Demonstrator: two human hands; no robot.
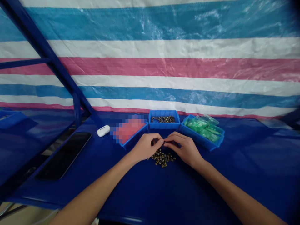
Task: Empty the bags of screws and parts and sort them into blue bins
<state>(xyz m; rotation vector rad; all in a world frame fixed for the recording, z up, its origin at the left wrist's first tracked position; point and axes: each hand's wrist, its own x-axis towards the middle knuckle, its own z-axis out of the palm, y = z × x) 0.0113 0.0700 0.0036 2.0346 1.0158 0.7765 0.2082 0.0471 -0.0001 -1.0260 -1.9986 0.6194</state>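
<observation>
My left hand (148, 145) and my right hand (184, 147) meet fingertip to fingertip over the middle of the blue table. Both are closed in a pinch, with a tiny dark piece between them that is too small to name. Just below my hands lies a loose pile of small brass-coloured, screw-like metal parts (162, 158). Behind them stands a blue bin (164, 126) holding similar small metal parts (167, 119). My left fingers partly cover the far side of the pile.
Left of centre, a blue bin (134, 139) holds blurred-out red contents. Another blue bin (202, 141) at right contains green items in clear plastic bags (206, 128). A white case (103, 130) and a black phone (64, 154) lie at left. A striped sheet (164, 67) hangs behind, beside a blue frame (53, 56).
</observation>
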